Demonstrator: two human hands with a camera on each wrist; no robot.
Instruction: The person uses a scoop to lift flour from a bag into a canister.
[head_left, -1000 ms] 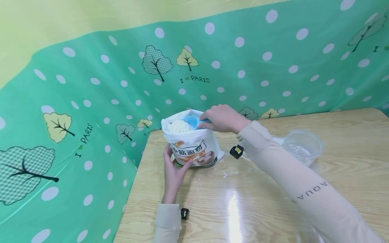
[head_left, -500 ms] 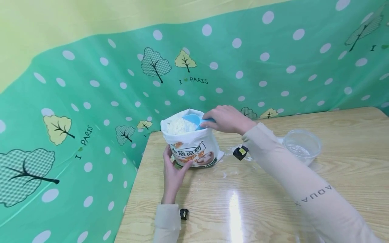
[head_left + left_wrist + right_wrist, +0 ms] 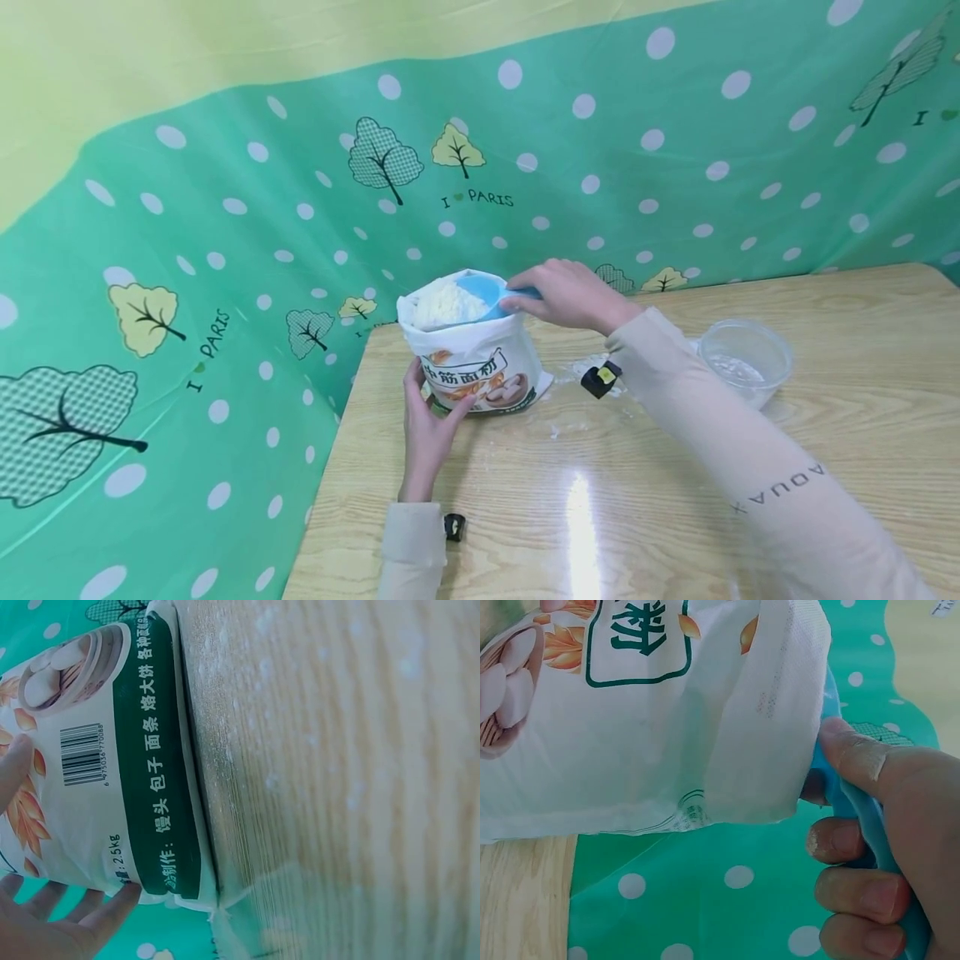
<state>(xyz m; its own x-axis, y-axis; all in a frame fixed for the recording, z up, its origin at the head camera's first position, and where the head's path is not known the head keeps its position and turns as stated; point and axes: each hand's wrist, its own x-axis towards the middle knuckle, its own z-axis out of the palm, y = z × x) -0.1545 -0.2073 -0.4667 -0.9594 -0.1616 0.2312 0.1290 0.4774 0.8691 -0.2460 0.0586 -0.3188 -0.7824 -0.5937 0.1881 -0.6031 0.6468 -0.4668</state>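
An open white bag of flour [image 3: 480, 358] stands upright at the table's far left, flour [image 3: 446, 307] showing at its mouth. My left hand [image 3: 427, 429] grips the bag low down, thumb across the printed front and fingers round the left side. The left wrist view has those fingers [image 3: 82, 911] along the bag's side near its green base band. Above the rim, my right hand [image 3: 562, 293] holds a blue scoop [image 3: 483, 290] by its handle, its bowl in the bag's mouth with flour against it. White powder dusts the right thumb [image 3: 866, 757].
A clear round plastic tub [image 3: 746, 358] with some white powder inside stands right of the bag, partly behind the right sleeve. Spilled flour [image 3: 555, 432] marks the wooden table [image 3: 510, 517]. A green dotted curtain [image 3: 525, 200] hangs close behind and left of the bag.
The right hand has drawn the scoop slightly right and up toward the bag's rim, and more flour shows piled against it. My left hand has kept its hold on the bag.
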